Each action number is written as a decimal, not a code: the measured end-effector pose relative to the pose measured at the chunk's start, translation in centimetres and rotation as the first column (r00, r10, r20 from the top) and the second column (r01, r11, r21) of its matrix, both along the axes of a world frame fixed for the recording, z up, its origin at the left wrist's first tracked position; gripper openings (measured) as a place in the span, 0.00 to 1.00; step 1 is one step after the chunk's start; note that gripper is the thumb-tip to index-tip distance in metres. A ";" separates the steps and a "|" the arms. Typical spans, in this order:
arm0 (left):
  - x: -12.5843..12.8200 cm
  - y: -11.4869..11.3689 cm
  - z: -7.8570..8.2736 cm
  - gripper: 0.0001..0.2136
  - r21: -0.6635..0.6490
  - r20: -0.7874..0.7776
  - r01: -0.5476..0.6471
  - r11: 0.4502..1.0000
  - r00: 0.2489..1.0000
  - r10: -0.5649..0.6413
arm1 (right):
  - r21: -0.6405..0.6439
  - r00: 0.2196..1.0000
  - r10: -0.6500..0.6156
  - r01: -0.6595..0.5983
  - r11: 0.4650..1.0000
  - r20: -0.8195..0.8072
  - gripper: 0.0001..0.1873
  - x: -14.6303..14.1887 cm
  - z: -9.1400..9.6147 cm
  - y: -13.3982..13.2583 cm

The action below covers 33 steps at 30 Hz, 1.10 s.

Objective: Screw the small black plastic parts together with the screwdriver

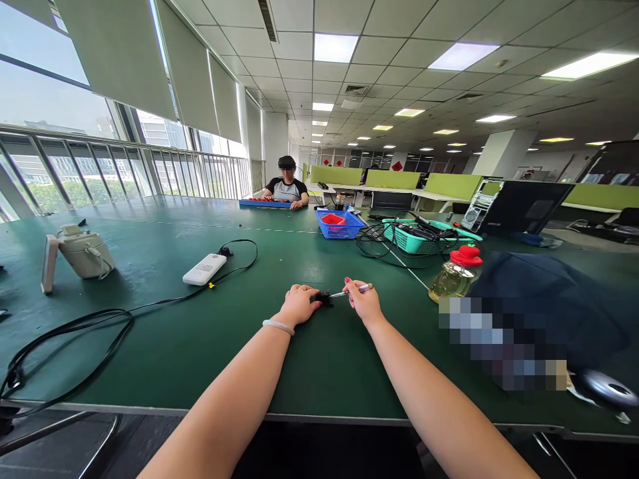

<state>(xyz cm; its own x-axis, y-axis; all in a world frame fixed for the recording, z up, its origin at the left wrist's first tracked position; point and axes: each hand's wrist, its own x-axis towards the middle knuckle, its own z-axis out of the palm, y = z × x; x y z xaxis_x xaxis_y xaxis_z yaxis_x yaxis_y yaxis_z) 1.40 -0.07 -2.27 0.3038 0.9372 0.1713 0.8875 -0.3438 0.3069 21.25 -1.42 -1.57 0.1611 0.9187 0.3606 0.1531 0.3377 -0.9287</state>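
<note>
My left hand (298, 304), with a pale bangle at its wrist, is closed on a small black block-like part (324, 298) and keeps it on the green table (200, 359). My fingers cover one end of the part, and its exact kind is too small to make out. In my right hand (363, 301) a slim screwdriver (367, 288) is pinched between thumb and fingers. Its thin metal shaft points left, nearly level, with the tip at the part's right side. Whether the tip touches the part or sits inside it, I cannot tell.
A white power strip (204, 269) trails a black cable on the left. Ahead are a blue basket (339, 229) and a green basket (412, 243) with tangled cables. A red-lidded jar (455, 276) and dark cloth (544, 306) lie right. A person (287, 186) sits across the table.
</note>
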 end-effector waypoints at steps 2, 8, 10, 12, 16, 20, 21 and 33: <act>0.0 0.1 -0.1 0.18 0.001 0.000 0.000 1.000 1.000 0.000 | -0.058 0.993 0.020 -0.027 0.998 -0.113 0.28 0.0 0.0 0.2; 0.0 0.1 -0.1 0.19 0.000 0.003 -0.001 1.000 1.000 0.001 | -0.086 0.964 0.042 -0.067 0.994 -0.262 0.28 0.1 0.2 0.3; -0.1 0.1 -0.1 0.19 0.000 0.003 0.002 1.000 1.000 -0.002 | -0.095 0.955 0.066 -0.097 0.991 -0.290 0.28 0.1 0.2 0.3; -0.1 0.1 -0.1 0.18 0.000 0.004 0.004 1.000 1.000 -0.004 | -0.103 0.947 0.083 -0.120 0.987 -0.311 0.28 0.2 0.1 0.3; -0.1 0.1 -0.1 0.19 -0.001 0.003 0.002 1.000 1.000 -0.002 | -0.111 0.934 0.075 -0.121 0.986 -0.348 0.27 0.4 0.1 0.3; -0.1 0.2 -0.1 0.19 0.001 0.000 0.000 1.000 1.000 0.000 | -0.122 0.930 0.072 -0.124 0.985 -0.359 0.27 0.5 0.2 0.3; -0.1 0.2 -0.1 0.18 0.002 -0.001 0.000 1.000 1.000 0.000 | -0.123 0.930 0.072 -0.123 0.985 -0.359 0.27 0.5 0.2 0.2; 0.0 -0.2 0.2 0.19 -0.002 -0.004 -0.004 1.000 1.000 0.004 | -0.135 0.937 -0.112 0.070 0.988 -0.330 0.19 1.1 -0.5 1.3</act>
